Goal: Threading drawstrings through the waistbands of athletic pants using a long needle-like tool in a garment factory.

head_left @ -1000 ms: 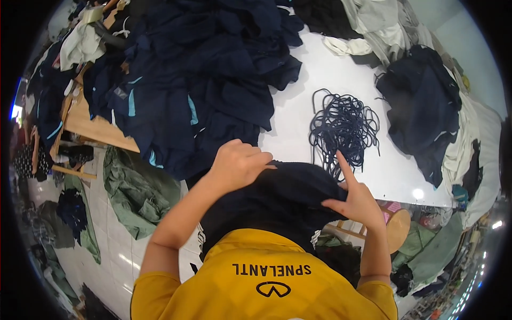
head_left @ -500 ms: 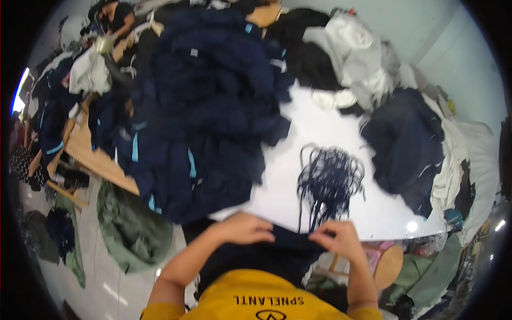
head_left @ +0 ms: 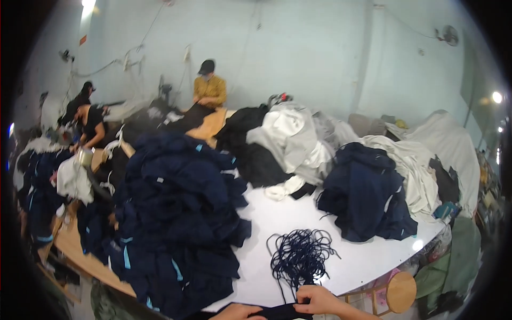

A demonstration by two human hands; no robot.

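At the lower edge of the view, my right hand (head_left: 317, 300) is closed in a pinch on the edge of a navy garment (head_left: 280, 312). My left hand (head_left: 239, 311) lies at the garment's other side, its fingers bent over the cloth and partly cut off by the frame. The garment spans between both hands at the table's near edge. Just beyond my right hand sits a tangled heap of thin navy cords (head_left: 301, 258) on the white tabletop (head_left: 261, 218). Some cord ends run down toward the garment; whether my fingers hold one I cannot tell.
A tall pile of navy garments (head_left: 176, 213) with light blue strips covers the table's left. Another navy pile (head_left: 365, 192) lies to the right, with white and grey cloth (head_left: 290, 138) behind. A wooden stool (head_left: 401, 292) stands lower right. Co-workers (head_left: 209, 88) are at the back.
The view has tilted up, bringing in the wall and a seated person in yellow. My hands now appear lower in the picture and closer together, still on the navy garment.
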